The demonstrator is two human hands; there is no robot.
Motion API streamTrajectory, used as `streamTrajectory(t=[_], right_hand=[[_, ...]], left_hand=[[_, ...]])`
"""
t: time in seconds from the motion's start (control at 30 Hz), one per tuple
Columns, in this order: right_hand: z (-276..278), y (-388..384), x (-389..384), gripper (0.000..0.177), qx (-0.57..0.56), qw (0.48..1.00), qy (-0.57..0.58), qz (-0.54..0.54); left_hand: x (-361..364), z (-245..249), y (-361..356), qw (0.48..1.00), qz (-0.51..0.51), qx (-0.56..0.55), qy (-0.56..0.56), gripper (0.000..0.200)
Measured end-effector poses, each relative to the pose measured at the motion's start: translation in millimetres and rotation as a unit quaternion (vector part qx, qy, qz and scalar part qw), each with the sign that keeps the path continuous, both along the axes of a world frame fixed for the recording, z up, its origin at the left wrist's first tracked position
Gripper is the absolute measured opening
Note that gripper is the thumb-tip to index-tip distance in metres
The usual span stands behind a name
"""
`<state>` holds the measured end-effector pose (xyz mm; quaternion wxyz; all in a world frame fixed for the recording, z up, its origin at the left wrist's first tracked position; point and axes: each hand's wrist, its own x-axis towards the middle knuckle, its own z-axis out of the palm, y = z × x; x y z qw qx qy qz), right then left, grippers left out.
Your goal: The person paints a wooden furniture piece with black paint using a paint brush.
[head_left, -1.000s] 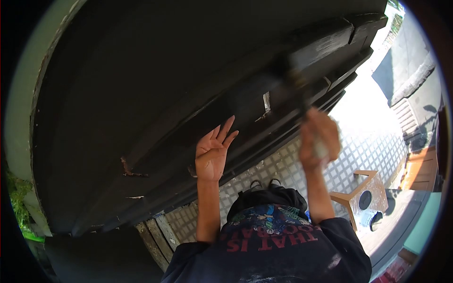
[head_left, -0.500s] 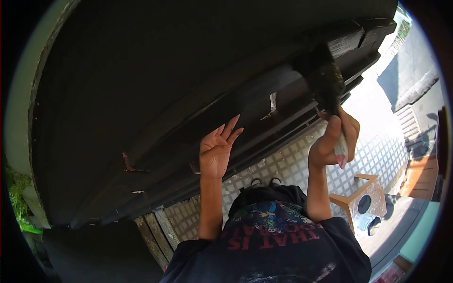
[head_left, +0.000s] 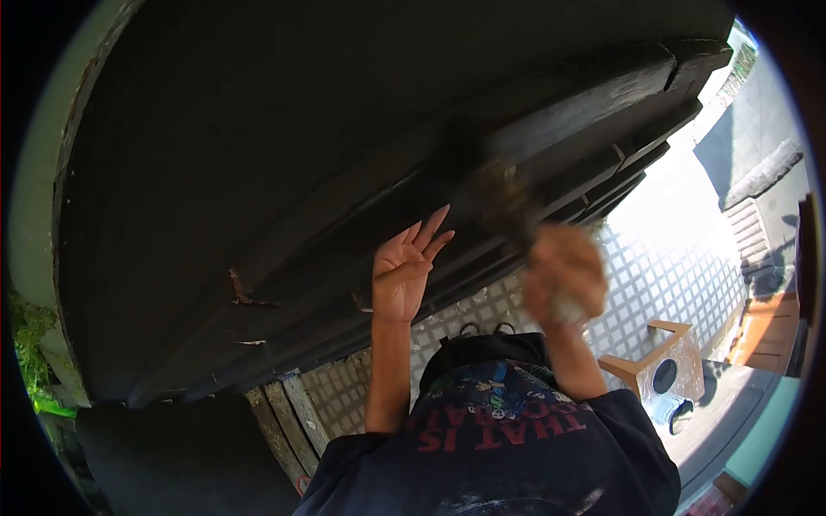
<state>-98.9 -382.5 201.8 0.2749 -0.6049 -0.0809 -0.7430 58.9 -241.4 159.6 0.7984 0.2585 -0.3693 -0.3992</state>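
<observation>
My right hand [head_left: 564, 273], blurred by motion, is wrapped round the pale handle of a wide paintbrush [head_left: 508, 193]. The dark bristle end of the brush overlaps a large black wooden surface [head_left: 258, 155] made of stepped, overlapping boards. A greyish, shinier stretch of board lies just right of the bristles. My left hand [head_left: 403, 279] is raised close by the lower boards, palm showing, fingers stretched out and holding nothing. Reddish-brown bare spots mark the black boards left of it.
Below is a tiled floor [head_left: 671, 279] in a checked pattern, with my feet on it. At the right stands a wooden stool [head_left: 641, 365], beside a clear container [head_left: 669, 411]. Weathered planks [head_left: 288, 421] lie at the lower left, and green plants [head_left: 34, 344] grow at the far left.
My right hand has swept the paintbrush left and a little down along the black boards. My left hand has stayed in almost the same place, still spread.
</observation>
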Motion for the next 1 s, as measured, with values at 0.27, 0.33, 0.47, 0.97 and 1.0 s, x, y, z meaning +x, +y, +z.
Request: streamTrajectory(t=[0.27, 0.33, 0.47, 0.97, 1.0], right_hand=[[-7, -42, -29, 0.014, 0.082, 0.949, 0.048, -0.299], [0, -8, -16, 0.011, 0.006, 0.969, 0.08, -0.234], [16, 39, 2, 0.023, 0.003, 0.996, 0.085, -0.015], [12, -14, -24, 0.017, 0.167, 0.977, 0.007, -0.131], [10, -12, -24, 0.019, 0.116, 0.983, 0.009, -0.145]], left_hand=[[2, 3, -2, 1.0, -0.011, -0.001, -0.005, 0.073], [0, 2, 0, 1.0, -0.008, -0.002, 0.008, 0.071], [-2, 4, -1, 1.0, 0.009, 0.025, 0.008, 0.067], [-5, 5, -2, 1.0, -0.013, 0.0, 0.008, 0.072], [-5, 6, -2, 1.0, -0.009, 0.004, 0.002, 0.072]])
